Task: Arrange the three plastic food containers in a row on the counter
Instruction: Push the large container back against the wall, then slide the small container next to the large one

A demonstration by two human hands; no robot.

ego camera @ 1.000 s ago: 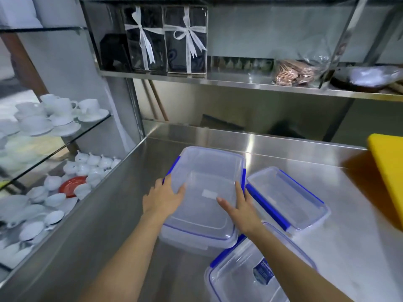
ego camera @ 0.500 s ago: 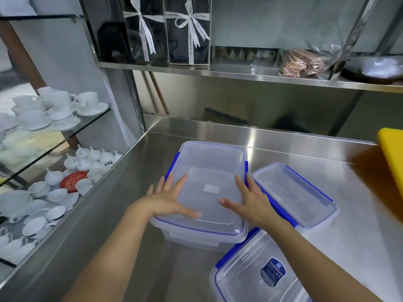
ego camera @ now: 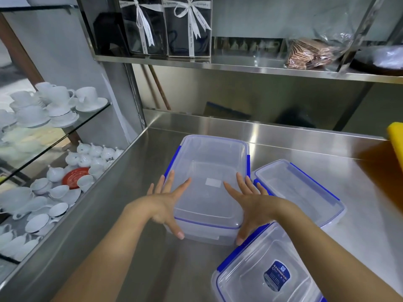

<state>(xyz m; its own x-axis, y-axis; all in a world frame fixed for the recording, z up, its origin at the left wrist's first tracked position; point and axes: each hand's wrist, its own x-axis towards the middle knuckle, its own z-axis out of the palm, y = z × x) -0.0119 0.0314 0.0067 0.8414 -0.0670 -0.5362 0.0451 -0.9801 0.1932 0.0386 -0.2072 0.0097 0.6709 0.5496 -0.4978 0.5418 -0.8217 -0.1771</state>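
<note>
Hands at the near end of the largest container (ego camera: pixel 209 182), a clear lidded box with blue side clips that stands on the steel counter (ego camera: pixel 305 153), its long side running away from the viewer toward the back wall. Left hand (ego camera: pixel 165 201) lies at the near-left corner with fingers spread flat and the thumb pointing down along the near wall; right hand (ego camera: pixel 248 203) mirrors it at the near-right corner, fingers likewise splayed. Neither hand is closed around anything; whether the palms press on the lid or hover just above it cannot be told from this angle. Second container (ego camera: pixel 305 192), smaller, sits just beside the first on its right, turned at a slant. Third container (ego camera: pixel 268 277), bearing a dark blue label on its lid, sits nearest the viewer at the lower right, its corner close to the right thumb. Left of the counter, glass shelves (ego camera: pixel 65 136) carry white cups and saucers (ego camera: pixel 56 105); on the steel shelf (ego camera: pixel 261 68) above stand dark gift boxes (ego camera: pixel 165 27) tied with white ribbon.
</note>
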